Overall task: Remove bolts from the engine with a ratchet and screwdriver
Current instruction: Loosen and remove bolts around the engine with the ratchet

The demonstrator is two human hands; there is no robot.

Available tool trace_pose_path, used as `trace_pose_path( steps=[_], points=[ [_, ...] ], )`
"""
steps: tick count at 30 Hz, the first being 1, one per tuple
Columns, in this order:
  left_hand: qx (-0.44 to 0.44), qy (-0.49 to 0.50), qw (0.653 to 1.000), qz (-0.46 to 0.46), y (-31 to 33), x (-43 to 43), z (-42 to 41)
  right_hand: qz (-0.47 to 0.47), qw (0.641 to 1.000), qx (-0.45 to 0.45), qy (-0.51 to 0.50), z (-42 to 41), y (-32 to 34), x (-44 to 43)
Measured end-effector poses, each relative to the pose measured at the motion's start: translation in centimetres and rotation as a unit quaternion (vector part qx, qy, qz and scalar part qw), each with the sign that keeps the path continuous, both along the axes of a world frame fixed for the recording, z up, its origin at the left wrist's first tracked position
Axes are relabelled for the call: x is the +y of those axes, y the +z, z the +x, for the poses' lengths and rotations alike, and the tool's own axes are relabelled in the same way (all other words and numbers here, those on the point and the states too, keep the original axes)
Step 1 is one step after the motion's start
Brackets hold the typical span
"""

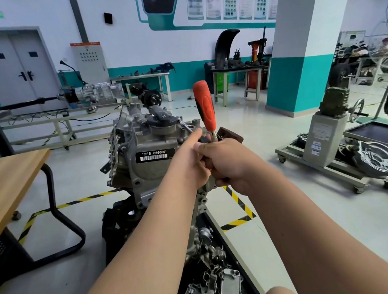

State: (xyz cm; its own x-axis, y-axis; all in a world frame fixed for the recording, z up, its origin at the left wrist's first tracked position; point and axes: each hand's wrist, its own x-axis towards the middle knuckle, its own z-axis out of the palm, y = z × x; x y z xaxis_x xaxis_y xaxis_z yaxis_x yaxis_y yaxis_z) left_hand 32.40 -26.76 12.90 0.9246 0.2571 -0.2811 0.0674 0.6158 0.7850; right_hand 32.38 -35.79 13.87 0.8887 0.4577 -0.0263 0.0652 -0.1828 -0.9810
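The grey engine [142, 155], labelled "CFB 666660", stands in the middle on a black stand. A ratchet [205, 106] with an orange handle points straight up above the engine's top right. My right hand [227, 165] grips the ratchet at its head end, fingers curled. From there a thin metal extension bar [185, 126] runs up-left to the engine top beside the black filler cap [160, 120]. My left hand [189, 161] holds the bar's near end, thumb lying along it. The socket and bolt are hidden. No screwdriver is in view.
A wooden table [7, 182] with a black tube frame stands at the left. Loose engine parts [212, 277] lie in a black tray below my arms. Yellow-black tape [238, 222] marks the floor. A wheeled stand [325, 141] with a housing is at the right, by a teal pillar [299, 83].
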Motion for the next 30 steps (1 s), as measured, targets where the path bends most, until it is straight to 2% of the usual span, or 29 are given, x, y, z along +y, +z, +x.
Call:
trace_pose_path(
  steps=[3, 5, 8, 10, 12, 15, 21, 24, 30],
  points=[
    [-0.003, -0.014, 1.0, 0.005, 0.0, 0.0, -0.3, 0.036, 0.998, 0.041, 0.016, -0.2, 0.0, 0.0],
    [-0.005, -0.011, 1.0, -0.004, 0.0, -0.1, -0.5, 0.024, 0.999, 0.037, 0.016, -0.4, 0.2, -0.1],
    [-0.02, -0.007, 1.0, -0.021, 0.2, -0.3, -0.8, -0.14, 0.984, -0.099, -0.038, -0.8, 0.5, -0.1],
    [-0.024, -0.022, 0.999, -0.006, 0.2, -0.3, -1.3, -0.257, 0.937, -0.221, -0.081, -1.3, 0.6, -0.5],
    [-0.033, -0.032, 0.999, -0.002, 0.3, -0.3, -2.0, -0.323, 0.889, -0.305, -0.113, -2.4, 0.5, -0.9],
    [-0.062, -0.029, 0.998, -0.006, 0.4, 0.2, -3.6, -0.337, 0.863, -0.353, -0.128, -4.5, 0.7, -1.1],
    [-0.056, -0.043, 0.996, 0.047, 0.6, 2.5, -6.4, -0.357, 0.842, -0.387, -0.116, -7.9, 1.5, 1.1],
    [-0.073, -0.035, 0.996, 0.043, 0.4, 3.1, -6.8, -0.352, 0.829, -0.412, -0.139, -8.9, 1.7, 1.4],
    [-0.089, -0.017, 0.996, -0.005, -0.6, 5.1, -7.0, -0.337, 0.84, -0.411, -0.107, -8.9, 1.4, 3.7]
  ],
)
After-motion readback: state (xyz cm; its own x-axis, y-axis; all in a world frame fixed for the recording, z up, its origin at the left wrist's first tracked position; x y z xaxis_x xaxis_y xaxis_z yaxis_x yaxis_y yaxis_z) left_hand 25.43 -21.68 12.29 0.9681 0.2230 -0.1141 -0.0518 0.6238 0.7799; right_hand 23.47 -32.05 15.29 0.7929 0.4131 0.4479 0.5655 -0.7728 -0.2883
